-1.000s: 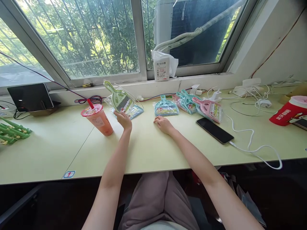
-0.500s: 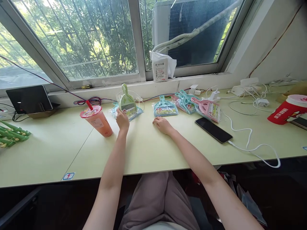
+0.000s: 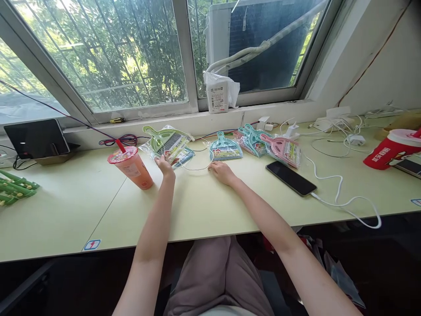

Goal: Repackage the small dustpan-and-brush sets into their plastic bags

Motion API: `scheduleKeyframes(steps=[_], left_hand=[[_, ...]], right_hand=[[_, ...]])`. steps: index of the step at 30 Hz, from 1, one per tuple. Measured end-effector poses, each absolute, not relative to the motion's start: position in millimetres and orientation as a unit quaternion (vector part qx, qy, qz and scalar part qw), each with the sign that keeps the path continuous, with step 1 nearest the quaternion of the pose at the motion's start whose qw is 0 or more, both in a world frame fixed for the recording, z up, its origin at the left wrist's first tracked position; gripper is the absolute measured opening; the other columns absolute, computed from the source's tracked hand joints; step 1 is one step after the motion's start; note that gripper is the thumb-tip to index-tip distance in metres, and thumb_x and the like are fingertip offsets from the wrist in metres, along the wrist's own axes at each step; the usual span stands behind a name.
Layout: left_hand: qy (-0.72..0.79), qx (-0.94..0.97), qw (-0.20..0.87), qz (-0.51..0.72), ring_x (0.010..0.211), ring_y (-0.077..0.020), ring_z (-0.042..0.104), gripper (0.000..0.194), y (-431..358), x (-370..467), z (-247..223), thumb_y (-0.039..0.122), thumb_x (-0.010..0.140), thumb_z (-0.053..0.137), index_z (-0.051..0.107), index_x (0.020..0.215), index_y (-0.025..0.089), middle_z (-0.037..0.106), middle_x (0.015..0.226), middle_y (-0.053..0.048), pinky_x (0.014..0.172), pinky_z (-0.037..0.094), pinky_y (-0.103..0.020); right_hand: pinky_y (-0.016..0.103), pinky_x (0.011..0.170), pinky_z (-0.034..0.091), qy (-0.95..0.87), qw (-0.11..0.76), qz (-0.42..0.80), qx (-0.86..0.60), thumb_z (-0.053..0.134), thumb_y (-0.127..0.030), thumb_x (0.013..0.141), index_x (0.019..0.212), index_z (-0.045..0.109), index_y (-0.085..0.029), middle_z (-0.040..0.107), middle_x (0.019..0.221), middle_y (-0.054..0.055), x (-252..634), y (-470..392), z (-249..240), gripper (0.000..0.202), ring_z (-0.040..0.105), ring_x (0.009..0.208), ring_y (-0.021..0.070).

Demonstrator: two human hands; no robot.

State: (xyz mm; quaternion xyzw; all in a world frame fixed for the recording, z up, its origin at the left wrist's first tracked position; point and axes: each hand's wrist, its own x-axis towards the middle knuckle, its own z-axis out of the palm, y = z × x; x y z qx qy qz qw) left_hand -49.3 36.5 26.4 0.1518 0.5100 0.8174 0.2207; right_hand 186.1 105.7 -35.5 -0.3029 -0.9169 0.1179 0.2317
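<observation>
My left hand (image 3: 165,167) grips the lower edge of a green dustpan and brush set (image 3: 167,141) in clear wrap, its handle tilted to the left. Beneath it, a blue set (image 3: 184,157) partly shows. My right hand (image 3: 222,172) rests on the table with curled fingers, just in front of another wrapped blue set (image 3: 225,147); a thin pale cord (image 3: 197,169) runs to its fingertips. Farther right lie teal sets (image 3: 255,137) and a pink set (image 3: 283,147), overlapping in their wraps.
A drink cup with a red straw (image 3: 132,168) stands left of my left hand. At the right are a black phone (image 3: 291,177) on a white cable (image 3: 329,177) and a red cup (image 3: 388,151). A tablet (image 3: 36,138) and green sticks (image 3: 16,186) sit far left.
The green set has turned from upright to leaning left in my left hand, uncovering more of the blue one below. The pale cord now loops toward my right hand, which has stayed put.
</observation>
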Motion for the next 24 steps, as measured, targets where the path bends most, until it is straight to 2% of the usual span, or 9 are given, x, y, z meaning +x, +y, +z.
scheduleKeyframes(steps=[3,5,9,11,13,16,19,21,24], left_hand=[[0.487,0.174,0.216,0.828,0.053,-0.0110,0.062,0.035,37.9,-43.5,22.2,0.019,0.091,0.035,0.033,0.126,0.022,0.059,0.092,-0.003,0.047,0.053,-0.024],[0.477,0.183,0.212,0.833,0.064,-0.0123,0.066,0.044,38.6,-40.9,21.4,0.019,0.091,0.037,0.028,0.134,0.023,0.060,0.101,-0.006,0.053,0.056,-0.025],[0.504,0.182,0.181,0.824,0.088,-0.0160,0.068,0.049,38.6,-37.2,21.5,0.020,0.091,0.036,0.027,0.140,0.022,0.058,0.114,-0.011,0.062,0.059,-0.026],[0.545,0.180,0.142,0.806,0.096,-0.0174,0.066,0.044,36.9,-36.8,20.8,0.022,0.093,0.034,0.032,0.137,0.021,0.059,0.116,-0.013,0.066,0.058,-0.026],[0.594,0.179,0.085,0.780,0.105,-0.0190,0.064,0.040,34.0,-38.1,18.9,0.026,0.095,0.031,0.035,0.134,0.020,0.058,0.119,-0.014,0.072,0.057,-0.028],[0.630,0.149,-0.005,0.762,0.116,-0.0191,0.059,0.038,29.7,-41.6,13.0,0.027,0.095,0.028,0.036,0.131,0.020,0.056,0.126,-0.016,0.087,0.053,-0.030],[0.633,0.114,-0.050,0.764,0.119,-0.0180,0.058,0.035,28.3,-43.2,6.6,0.026,0.094,0.027,0.037,0.126,0.019,0.055,0.128,-0.017,0.096,0.049,-0.031],[0.639,0.113,-0.047,0.759,0.117,-0.0192,0.059,0.034,28.8,-42.0,4.4,0.026,0.094,0.026,0.036,0.125,0.020,0.055,0.127,-0.017,0.093,0.050,-0.032],[0.635,0.112,-0.010,0.764,0.113,-0.0212,0.062,0.035,29.7,-38.8,4.6,0.027,0.095,0.021,0.032,0.129,0.021,0.054,0.128,-0.018,0.078,0.056,-0.030]], right_hand=[[0.037,0.100,0.040,-0.899,0.268,0.169,-0.302,0.050,-0.009,0.088,0.116,0.062,-0.019,0.061,0.125,0.008,184.4,105.1,-35.4,0.032,0.054,0.117,0.0216],[0.036,0.097,0.044,-0.864,0.312,0.242,-0.314,0.052,-0.018,0.091,0.118,0.059,-0.019,0.062,0.126,0.008,181.5,103.5,-32.9,0.028,0.059,0.111,0.0204],[0.025,0.071,0.052,-0.723,0.386,0.450,-0.355,0.048,-0.037,0.096,0.117,0.056,-0.018,0.069,0.110,0.007,167.2,99.0,-24.5,0.030,0.068,0.080,0.0140],[0.020,0.056,0.049,-0.638,0.394,0.540,-0.382,0.047,-0.040,0.096,0.117,0.053,-0.018,0.070,0.105,0.007,154.0,97.3,-20.5,0.031,0.067,0.067,0.0112],[0.018,0.050,0.046,-0.554,0.385,0.615,-0.408,0.048,-0.037,0.096,0.111,0.054,-0.017,0.071,0.103,0.008,137.2,97.4,-14.9,0.026,0.065,0.058,0.0087],[0.017,0.055,0.051,-0.465,0.369,0.687,-0.419,0.045,-0.018,0.097,0.096,0.057,-0.012,0.071,0.090,0.010,109.5,103.5,4.6,0.014,0.063,0.055,0.0075],[0.018,0.065,0.055,-0.451,0.383,0.698,-0.402,0.038,-0.005,0.096,0.088,0.057,-0.008,0.067,0.076,0.009,85.4,119.8,45.9,0.021,0.063,0.057,0.0077],[0.018,0.069,0.055,-0.465,0.405,0.698,-0.365,0.034,-0.005,0.098,0.087,0.056,-0.007,0.065,0.073,0.007,72.0,137.2,82.4,0.025,0.063,0.059,0.0073],[0.020,0.073,0.056,-0.497,0.445,0.680,-0.303,0.032,-0.011,0.101,0.089,0.056,-0.008,0.063,0.072,0.005,52.7,169.8,132.3,0.027,0.065,0.064,0.0076]])
